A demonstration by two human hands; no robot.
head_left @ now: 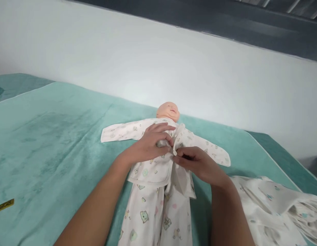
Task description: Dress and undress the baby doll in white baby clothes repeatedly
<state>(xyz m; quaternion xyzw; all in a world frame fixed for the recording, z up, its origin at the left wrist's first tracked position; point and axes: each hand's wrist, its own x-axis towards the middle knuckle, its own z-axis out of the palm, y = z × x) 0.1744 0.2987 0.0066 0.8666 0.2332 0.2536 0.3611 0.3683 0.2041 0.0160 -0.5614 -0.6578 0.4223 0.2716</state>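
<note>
A baby doll (pixel 168 111) lies on its back on a teal towel (pixel 58 136), dressed in a white printed jacket (pixel 153 171) and matching trousers (pixel 153 218). Both sleeves are spread out sideways. My left hand (pixel 150 145) rests on the doll's chest, fingers curled and pinching the left front panel of the jacket. My right hand (pixel 196 164) is closed on the edge of the right front panel, just beside the left hand. The two panel edges meet between my fingers at the chest.
A second white printed cloth (pixel 276 208) lies bunched at the lower right on the towel. A white wall (pixel 173 61) runs behind the surface. A small yellow tag (pixel 3 205) sits at the left edge. The towel's right edge drops off near the far right.
</note>
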